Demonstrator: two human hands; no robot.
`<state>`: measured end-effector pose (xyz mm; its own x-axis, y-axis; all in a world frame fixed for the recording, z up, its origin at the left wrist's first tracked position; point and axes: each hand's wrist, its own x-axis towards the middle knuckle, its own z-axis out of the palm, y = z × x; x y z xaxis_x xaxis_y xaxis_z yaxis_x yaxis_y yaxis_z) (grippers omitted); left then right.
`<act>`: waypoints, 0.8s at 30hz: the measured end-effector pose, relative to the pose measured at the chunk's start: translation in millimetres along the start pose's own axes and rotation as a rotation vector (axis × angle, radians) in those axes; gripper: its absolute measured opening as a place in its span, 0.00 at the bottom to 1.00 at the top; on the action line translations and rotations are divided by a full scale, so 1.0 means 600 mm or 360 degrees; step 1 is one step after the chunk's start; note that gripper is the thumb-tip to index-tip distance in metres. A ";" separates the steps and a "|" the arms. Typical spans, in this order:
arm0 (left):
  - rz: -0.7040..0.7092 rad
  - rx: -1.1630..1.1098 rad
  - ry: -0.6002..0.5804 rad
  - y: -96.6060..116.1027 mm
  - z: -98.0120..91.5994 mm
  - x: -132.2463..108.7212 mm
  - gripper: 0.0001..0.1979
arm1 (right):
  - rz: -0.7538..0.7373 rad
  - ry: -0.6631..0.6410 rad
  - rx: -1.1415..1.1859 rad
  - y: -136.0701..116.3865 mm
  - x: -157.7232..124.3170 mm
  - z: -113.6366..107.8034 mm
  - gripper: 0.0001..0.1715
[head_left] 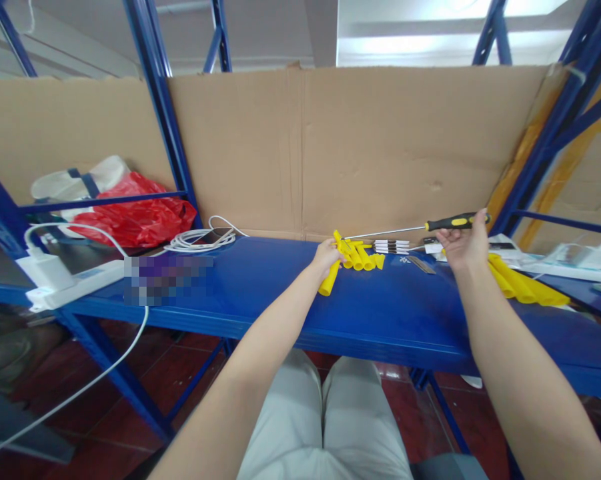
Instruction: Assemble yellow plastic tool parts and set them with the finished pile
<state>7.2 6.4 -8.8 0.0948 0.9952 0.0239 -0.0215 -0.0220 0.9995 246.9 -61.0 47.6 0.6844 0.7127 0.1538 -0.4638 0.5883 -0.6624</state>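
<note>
My left hand (326, 256) is closed around a yellow plastic tube-shaped part (329, 281), whose wide end points down toward the front of the blue table (260, 293). In my right hand (466, 245) is a long screwdriver (450, 223) with a black and yellow handle. Its metal shaft runs left, nearly level, and the tip meets the upper end of the part in my left hand; the exact contact is too small to make out. Several similar yellow parts (363, 259) lie just right of my left hand. More yellow tubes (530, 287) lie beside my right forearm.
White-and-dark sticks (391, 247) and a small flat metal strip (423, 265) lie near the cardboard back wall (370, 147). At left are a coiled white cable (200, 240), a power strip (87, 280) and a red plastic bag (140, 210). Blue rack posts (163, 100) flank the table.
</note>
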 end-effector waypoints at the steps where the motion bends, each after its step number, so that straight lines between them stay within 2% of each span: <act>1: 0.0006 0.0000 0.0006 0.000 0.000 0.000 0.31 | 0.0034 -0.0006 0.0002 -0.002 -0.001 0.000 0.22; 6: 0.0011 -0.0004 0.0056 0.001 -0.004 0.002 0.29 | 0.0087 0.0023 -0.0112 -0.005 -0.009 0.001 0.19; 10: 0.0024 0.0010 0.0108 0.003 -0.010 0.005 0.28 | 0.0056 0.0097 -0.0273 -0.003 -0.015 0.003 0.17; 15: 0.0032 0.0053 0.0167 0.002 -0.016 0.008 0.28 | 0.0036 0.0090 -0.0391 -0.001 -0.018 0.009 0.19; 18: 0.0032 0.0097 0.0181 0.002 -0.018 0.010 0.28 | 0.0013 0.0110 -0.0454 0.002 -0.016 0.006 0.16; 22: 0.0020 0.0168 0.0209 0.003 -0.021 0.008 0.28 | -0.0023 0.0034 -0.0522 0.010 -0.006 -0.006 0.10; 24: 0.0018 0.0192 0.0219 0.003 -0.023 0.007 0.28 | 0.0053 0.0013 -0.0534 0.011 -0.002 -0.010 0.12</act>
<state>-5.9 11.6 -7.0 -0.0419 0.9983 0.0408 0.0985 -0.0365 0.9945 246.6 -60.2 38.8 0.6772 0.7255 0.1230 -0.2759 0.4053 -0.8715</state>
